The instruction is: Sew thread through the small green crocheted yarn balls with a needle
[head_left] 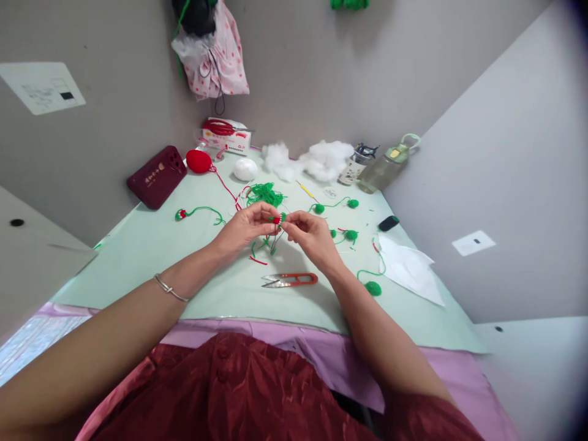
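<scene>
Between my two hands, above the middle of the table, is a small red, white and green crocheted piece. My left hand pinches its red side between thumb and fingers. The fingertips of my right hand close on its green side; whether they also hold a needle or yarn is too small to tell. Dark thin strands hang below the piece. Just behind my hands lies a tangle of green yarn. Orange-handled thread snips lie in front of them, with short yarn scraps between.
Red yarn ball, white yarn ball and white stuffing sit along the back. A yellow crochet hook lies nearby. Green crocheted balls and white paper are right; a bottle and phone stand at the sides.
</scene>
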A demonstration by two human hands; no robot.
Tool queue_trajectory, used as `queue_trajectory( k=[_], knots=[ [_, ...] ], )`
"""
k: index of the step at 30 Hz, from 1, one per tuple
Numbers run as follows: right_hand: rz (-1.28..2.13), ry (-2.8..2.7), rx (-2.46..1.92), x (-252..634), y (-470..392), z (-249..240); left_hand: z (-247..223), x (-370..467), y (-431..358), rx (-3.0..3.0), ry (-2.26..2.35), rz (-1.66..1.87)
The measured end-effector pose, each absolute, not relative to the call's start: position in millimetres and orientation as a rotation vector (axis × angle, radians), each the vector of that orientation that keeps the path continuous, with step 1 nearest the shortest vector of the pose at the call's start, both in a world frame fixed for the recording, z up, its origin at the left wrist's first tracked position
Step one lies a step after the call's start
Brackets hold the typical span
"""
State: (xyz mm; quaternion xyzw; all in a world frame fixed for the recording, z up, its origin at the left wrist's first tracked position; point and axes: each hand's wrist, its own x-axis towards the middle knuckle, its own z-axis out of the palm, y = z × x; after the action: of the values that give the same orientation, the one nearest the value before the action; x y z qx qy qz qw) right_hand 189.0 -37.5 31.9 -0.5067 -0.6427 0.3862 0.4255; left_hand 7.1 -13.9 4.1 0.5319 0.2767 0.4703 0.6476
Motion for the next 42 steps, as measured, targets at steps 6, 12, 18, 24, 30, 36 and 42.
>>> queue_trajectory(
  k=[6, 12, 18, 24, 30, 36, 42],
  knots=[
    [0.884, -1.635, -1.253, 190.4, -38.0, 28.3, 6.4, 7.3, -15.4, 1.215, 0.656, 1.065],
    [0.796, -1.704, -1.181, 190.1, -39.3, 28.0, 4.1, 6.8, -14.1, 1.141, 0.691, 1.014],
    [0.717, -1.709, -1.141, 194.5, -44.6, 34.0, 11.5, 5.7, -15.8, 0.963, 0.694, 1.072],
    [0.573, -1.811, -1.219, 190.9, -48.4, 32.7, 8.3, 3.4, -12.3, 0.939, 0.675, 1.081],
    [0.366, -1.871, -1.239, 190.4, -47.0, 28.9, 7.5, 1.9, -12.5, 0.951, 0.718, 1.064],
    [0.405, -1.869, -1.276, 190.5, -46.9, 28.1, 8.7, 2.8, -13.2, 0.975, 0.726, 1.071],
    [0.435, -1.85, -1.3, 188.9, -48.4, 29.5, 8.4, 2.9, -13.0, 0.998, 0.743, 1.074]
  ],
)
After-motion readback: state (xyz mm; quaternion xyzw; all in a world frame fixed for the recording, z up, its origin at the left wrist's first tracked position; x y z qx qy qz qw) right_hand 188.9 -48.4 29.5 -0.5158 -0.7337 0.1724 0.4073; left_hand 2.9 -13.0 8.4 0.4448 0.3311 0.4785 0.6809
